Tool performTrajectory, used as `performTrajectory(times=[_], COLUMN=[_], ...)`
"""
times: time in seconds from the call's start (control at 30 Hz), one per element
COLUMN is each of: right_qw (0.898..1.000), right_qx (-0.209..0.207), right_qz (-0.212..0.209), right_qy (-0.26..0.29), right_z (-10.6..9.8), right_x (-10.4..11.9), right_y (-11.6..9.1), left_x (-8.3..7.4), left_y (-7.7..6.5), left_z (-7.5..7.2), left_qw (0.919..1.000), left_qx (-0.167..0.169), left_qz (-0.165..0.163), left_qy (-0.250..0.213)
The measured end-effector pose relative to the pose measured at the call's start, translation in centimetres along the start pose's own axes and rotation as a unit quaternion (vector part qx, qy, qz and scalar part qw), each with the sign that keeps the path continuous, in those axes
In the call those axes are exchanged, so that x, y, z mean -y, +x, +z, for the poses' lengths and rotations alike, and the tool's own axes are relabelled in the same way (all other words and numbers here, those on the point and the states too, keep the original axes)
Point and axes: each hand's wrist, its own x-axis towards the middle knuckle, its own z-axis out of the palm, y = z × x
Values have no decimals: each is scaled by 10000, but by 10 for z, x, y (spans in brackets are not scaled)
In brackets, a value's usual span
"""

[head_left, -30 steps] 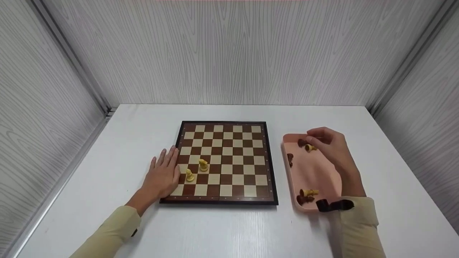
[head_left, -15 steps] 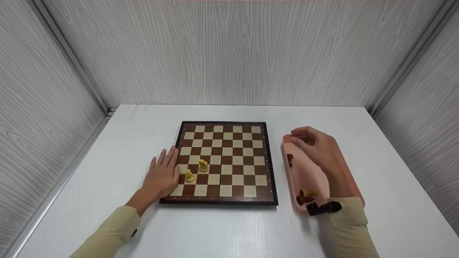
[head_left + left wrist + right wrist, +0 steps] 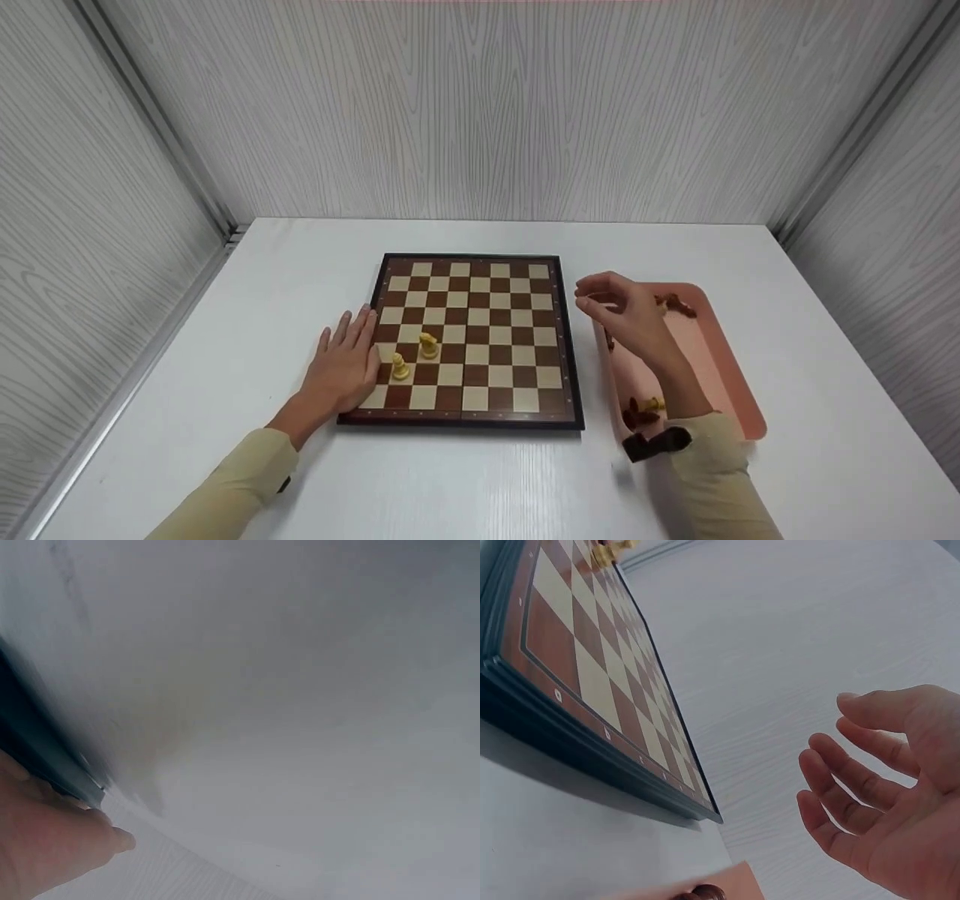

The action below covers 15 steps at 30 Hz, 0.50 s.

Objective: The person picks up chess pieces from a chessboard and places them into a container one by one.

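In the head view, my left hand (image 3: 343, 367) lies with straight fingers along the left edge of the chessboard (image 3: 512, 418), touching it. The left wrist view has part of this hand beside the board's dark side. A cream pawn (image 3: 400, 367) and a cream knight (image 3: 428, 346) stand upright on the board near that hand. My right hand (image 3: 628, 311) hovers over the left rim of a pink tray (image 3: 739, 375), between tray and board. Its fingers are loosely bent, and the right wrist view has nothing between thumb and fingertips.
Dark chess pieces (image 3: 679, 305) lie at the tray's far end, partly behind the right hand. Another dark piece (image 3: 610, 340) is by its left wall. A cream piece (image 3: 651, 403) lies with dark ones at the near end. Grey wood-grain walls (image 3: 487, 112) surround the white table.
My right hand has moved left from above the tray's far end towards the board, uncovering the dark pieces there. The left hand and the two pieces on the board stay put.
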Motion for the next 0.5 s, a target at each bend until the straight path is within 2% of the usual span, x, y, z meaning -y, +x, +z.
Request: performTrajectory(times=[0.23, 0.37, 0.5], right_qw=[9996, 9981, 9971], right_qx=[51, 201, 279], right_qz=[-231, -532, -659], right_qy=[126, 228, 274], right_z=[13, 26, 41], right_x=[5, 7, 9], right_y=[5, 8, 6], left_x=[-1, 1, 1], left_y=[3, 3, 2], left_z=[-2, -2, 0], left_qw=[10000, 10000, 10000], left_qx=[-25, -20, 1], left_qz=[47, 31, 32], left_qy=[23, 21, 36])
